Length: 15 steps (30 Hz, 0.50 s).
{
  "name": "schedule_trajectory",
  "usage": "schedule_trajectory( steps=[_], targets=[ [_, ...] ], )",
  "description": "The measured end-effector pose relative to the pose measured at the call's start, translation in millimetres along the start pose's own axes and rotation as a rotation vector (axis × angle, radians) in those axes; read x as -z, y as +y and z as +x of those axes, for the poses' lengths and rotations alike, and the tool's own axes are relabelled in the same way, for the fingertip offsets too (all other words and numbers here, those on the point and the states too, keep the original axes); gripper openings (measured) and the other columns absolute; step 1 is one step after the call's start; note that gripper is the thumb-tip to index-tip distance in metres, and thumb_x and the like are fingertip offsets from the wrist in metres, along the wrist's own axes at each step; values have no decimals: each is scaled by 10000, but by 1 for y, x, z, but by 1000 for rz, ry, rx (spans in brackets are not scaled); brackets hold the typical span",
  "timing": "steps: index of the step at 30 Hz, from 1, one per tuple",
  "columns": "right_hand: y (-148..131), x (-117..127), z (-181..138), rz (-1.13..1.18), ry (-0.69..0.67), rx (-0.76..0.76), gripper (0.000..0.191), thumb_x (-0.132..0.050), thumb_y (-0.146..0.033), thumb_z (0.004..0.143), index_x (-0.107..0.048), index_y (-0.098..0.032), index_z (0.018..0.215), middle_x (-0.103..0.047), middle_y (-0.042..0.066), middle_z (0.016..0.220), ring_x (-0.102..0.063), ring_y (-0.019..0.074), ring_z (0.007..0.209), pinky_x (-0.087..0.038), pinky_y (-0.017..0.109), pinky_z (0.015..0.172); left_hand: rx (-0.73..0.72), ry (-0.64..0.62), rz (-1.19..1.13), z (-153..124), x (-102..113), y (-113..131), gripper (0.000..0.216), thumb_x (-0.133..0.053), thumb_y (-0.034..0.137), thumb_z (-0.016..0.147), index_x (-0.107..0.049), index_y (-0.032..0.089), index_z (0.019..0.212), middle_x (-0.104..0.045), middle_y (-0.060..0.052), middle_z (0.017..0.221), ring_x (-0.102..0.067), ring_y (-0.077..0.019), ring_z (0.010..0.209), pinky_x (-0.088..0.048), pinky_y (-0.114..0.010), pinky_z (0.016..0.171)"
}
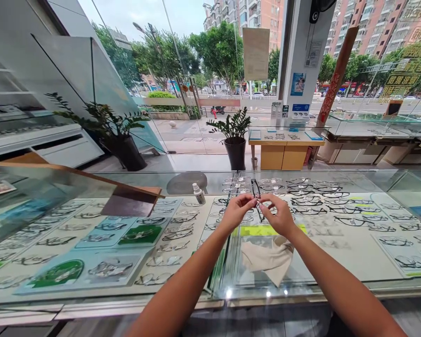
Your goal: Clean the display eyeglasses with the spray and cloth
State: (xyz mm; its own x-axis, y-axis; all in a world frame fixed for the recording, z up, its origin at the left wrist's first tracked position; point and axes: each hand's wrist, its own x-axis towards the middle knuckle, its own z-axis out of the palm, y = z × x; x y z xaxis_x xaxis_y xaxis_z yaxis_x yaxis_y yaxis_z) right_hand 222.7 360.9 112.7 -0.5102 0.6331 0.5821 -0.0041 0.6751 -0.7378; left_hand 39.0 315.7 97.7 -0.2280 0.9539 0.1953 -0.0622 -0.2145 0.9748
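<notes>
Above the glass display counter, my left hand and my right hand meet fingertip to fingertip. Between them is a pair of dark-framed eyeglasses, turned on end, with part of the frame rising above my fingers and part hanging below. Each hand pinches it with thumb and forefinger; the exact grip points are partly hidden. A crumpled beige cloth lies on the glass just below my hands. To the left stands a small clear spray bottle with a white cap.
Several rows of eyeglasses lie on and in the counter to the right and far side. More eyeglasses fill the case at left. A dark wooden piece sits on the left glass. Potted plants stand beyond, near the window.
</notes>
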Motion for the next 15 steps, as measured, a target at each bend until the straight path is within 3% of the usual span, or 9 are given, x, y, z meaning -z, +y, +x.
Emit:
schedule_trajectory(
  steps=[3, 6, 10, 15],
  targets=[
    [1, -3, 3, 151, 102, -206, 191, -671, -423, 908, -676, -248, 984, -781, 62, 1055, -725, 220, 938, -571, 342, 775, 2, 10, 6, -1, -1, 1, 545, -924, 649, 627, -725, 170, 793, -705, -16, 735, -642, -155, 727, -521, -298, 718],
    [5, -4, 8, 291, 66, -363, 265, -755, -473, 818, -703, -242, 937, -762, 41, 981, -687, 214, 893, -533, 351, 801, 0, 8, 2, -2, -2, 2, 561, -929, 660, 612, -725, 168, 786, -702, -15, 726, -629, -147, 712, -506, -290, 698],
    [9, -4, 12, 456, 28, -454, 300, -840, -497, 710, -738, -233, 811, -692, 1, 811, -590, 180, 790, -473, 338, 779, -3, -21, 17, -3, -3, 2, 545, -944, 631, 613, -720, 160, 771, -682, -12, 699, -593, -128, 674, -467, -271, 655],
    [12, -2, 12, 588, 18, -558, 306, -883, -491, 647, -745, -227, 718, -676, -5, 770, -546, 165, 779, -425, 325, 759, -15, -55, 34, -3, -1, 1, 536, -917, 635, 658, -714, 156, 789, -685, -30, 727, -579, -132, 686, -458, -278, 664]
  ],
)
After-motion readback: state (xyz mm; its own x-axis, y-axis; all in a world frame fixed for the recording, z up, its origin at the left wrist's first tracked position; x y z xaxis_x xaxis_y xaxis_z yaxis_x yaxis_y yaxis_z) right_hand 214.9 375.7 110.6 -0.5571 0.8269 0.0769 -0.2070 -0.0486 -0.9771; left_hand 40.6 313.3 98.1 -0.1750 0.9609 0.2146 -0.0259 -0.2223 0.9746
